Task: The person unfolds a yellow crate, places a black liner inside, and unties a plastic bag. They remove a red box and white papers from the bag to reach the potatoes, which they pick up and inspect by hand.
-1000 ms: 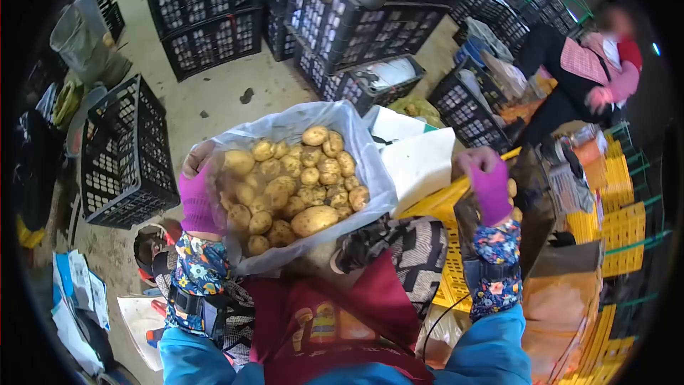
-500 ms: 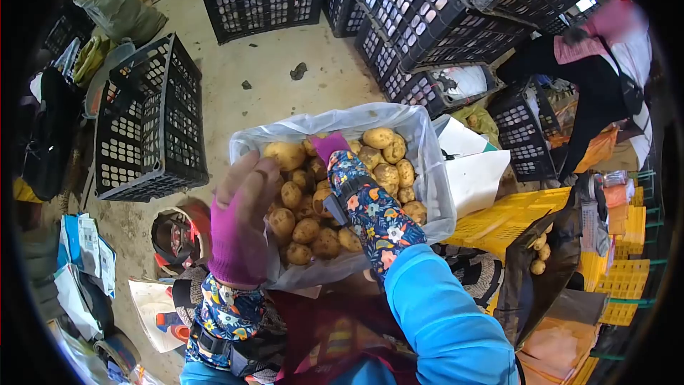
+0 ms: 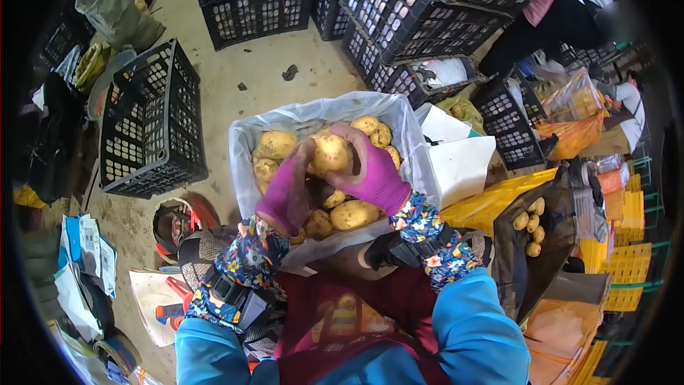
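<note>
Cupping one potato (image 3: 330, 153) over the box (image 3: 242, 160).
Both the left hand (image 3: 285, 192) and right hand (image 3: 374, 177) clasp it; the box looks nearly full, with a few more in a bag (image 3: 509, 264) to its right.

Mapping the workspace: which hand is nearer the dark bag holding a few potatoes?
Right. The right hand cups a potato on the side toward the dark bag; the left hand grips it from the opposite side, farther from the bag.

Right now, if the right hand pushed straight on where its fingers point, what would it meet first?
The potato that the right hand cups together with the left hand; past it, probably that left hand, though depth is unclear.
</note>
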Tool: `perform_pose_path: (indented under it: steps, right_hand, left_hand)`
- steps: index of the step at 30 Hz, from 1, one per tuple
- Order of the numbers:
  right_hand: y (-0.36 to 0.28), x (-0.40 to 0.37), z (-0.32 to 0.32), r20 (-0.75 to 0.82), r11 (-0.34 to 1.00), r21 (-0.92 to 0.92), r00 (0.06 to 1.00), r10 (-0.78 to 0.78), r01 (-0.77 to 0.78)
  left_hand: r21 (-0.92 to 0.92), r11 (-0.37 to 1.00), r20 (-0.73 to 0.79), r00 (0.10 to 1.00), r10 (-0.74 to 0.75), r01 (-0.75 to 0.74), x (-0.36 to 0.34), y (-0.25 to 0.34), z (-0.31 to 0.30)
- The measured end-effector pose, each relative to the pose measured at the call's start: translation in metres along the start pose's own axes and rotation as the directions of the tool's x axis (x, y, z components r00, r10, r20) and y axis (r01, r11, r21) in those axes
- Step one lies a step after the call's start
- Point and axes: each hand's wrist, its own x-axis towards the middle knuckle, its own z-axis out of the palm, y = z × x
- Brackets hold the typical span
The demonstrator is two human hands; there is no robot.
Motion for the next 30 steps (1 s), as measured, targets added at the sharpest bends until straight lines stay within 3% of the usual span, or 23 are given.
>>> perform_pose_path:
  steps: [2,3,4,7,8,11,12,14,15,16,18,19,20,21,22,23,24,25,27,28,30]
  right_hand:
    - [0.0,-0.015,-0.015,-0.004,0.954,0.227,0.979,0.203,-0.197]
    - [-0.002,-0.021,-0.019,-0.108,0.992,0.086,0.989,0.102,-0.093]
    - [-0.004,-0.027,-0.024,-0.21,0.997,-0.075,0.978,-0.001,-0.015]
    - [-0.019,-0.039,-0.035,-0.154,0.923,-0.269,0.958,0.24,-0.274]
    - [-0.015,-0.043,-0.036,-0.205,0.928,-0.278,0.959,0.194,-0.248]
    - [0.01,-0.045,-0.036,-0.328,0.974,0.027,0.918,0.222,-0.226]
    - [0.012,-0.042,-0.037,-0.368,0.971,0.169,0.903,0.223,-0.171]
    - [0.015,-0.041,-0.039,-0.28,0.925,0.325,0.914,0.294,-0.198]
    - [0.012,-0.041,-0.038,-0.265,0.924,0.287,0.907,0.328,-0.251]
    - [0.009,-0.041,-0.037,-0.248,0.921,0.247,0.898,0.362,-0.303]
    - [0.026,-0.039,-0.027,-0.419,0.969,0.094,0.874,0.247,-0.229]
    - [0.033,-0.037,-0.023,-0.494,0.98,0.011,0.851,0.178,-0.199]
    - [0.03,-0.037,-0.03,-0.379,0.948,0.103,0.869,0.319,-0.303]
    - [0.033,-0.032,-0.029,-0.407,0.964,0.161,0.875,0.262,-0.213]
    - [0.039,-0.027,-0.029,-0.435,0.969,0.215,0.877,0.204,-0.119]
    - [0.037,-0.023,-0.029,-0.462,0.964,0.265,0.874,0.15,-0.025]
    - [0.033,-0.026,-0.035,-0.263,0.894,0.446,0.949,0.176,-0.043]
    - [0.026,-0.028,-0.032,-0.198,0.908,0.415,0.968,0.153,-0.058]
    - [0.017,-0.03,-0.027,-0.068,0.935,0.345,0.992,0.104,-0.074]
    - [0.021,-0.029,-0.027,-0.099,0.982,0.183,0.992,0.074,-0.055]
    - [0.017,-0.034,-0.026,-0.101,0.991,0.114,0.992,0.075,-0.064]
  left_hand:
    - [0.072,0.996,0.142,0.987,-0.07,0.061,0.002,-0.001,0.002]
    - [0.106,0.99,0.213,0.971,-0.112,0.092,0.003,-0.003,0.009]
    - [0.174,0.984,0.175,0.982,-0.074,0.044,0.003,-0.012,0.025]
    - [0.262,0.964,0.28,0.952,-0.121,0.045,0.003,-0.018,0.034]
    - [0.325,0.945,0.199,0.974,-0.108,0.039,-0.004,-0.017,0.046]
    - [0.222,0.974,0.282,0.954,-0.102,0.039,0.01,-0.027,0.041]
    - [0.261,0.964,0.265,0.964,-0.021,-0.051,0.013,-0.026,0.042]
    - [0.34,0.917,0.23,0.964,0.134,-0.209,0.017,-0.025,0.041]
    - [0.51,0.735,0.3,0.893,0.335,-0.447,0.03,-0.032,0.028]
    - [0.628,0.465,0.407,0.773,0.488,-0.624,0.051,-0.045,0.003]
    - [0.694,0.253,0.501,0.704,0.502,-0.674,0.055,-0.046,-0.003]
    - [0.705,0.359,0.462,0.78,0.423,-0.612,0.051,-0.046,-0.008]
    - [0.701,0.384,0.45,0.791,0.416,-0.601,0.044,-0.04,-0.004]
    - [0.697,0.409,0.437,0.801,0.408,-0.589,0.038,-0.035,0.0]
    - [0.684,0.358,0.449,0.753,0.481,-0.636,0.033,-0.031,0.01]
    - [0.654,0.424,0.411,0.764,0.497,-0.627,0.033,-0.03,0.012]
    - [0.618,0.486,0.373,0.774,0.512,-0.618,0.032,-0.03,0.014]
    - [0.539,0.647,0.301,0.84,0.45,-0.54,0.034,-0.028,0.014]
    - [0.406,0.802,0.249,0.898,0.364,-0.438,0.035,-0.026,0.015]
    - [0.374,0.823,0.255,0.9,0.352,-0.428,0.034,-0.027,0.016]
    - [0.625,0.561,0.367,0.838,0.403,-0.543,0.031,-0.024,0.011]
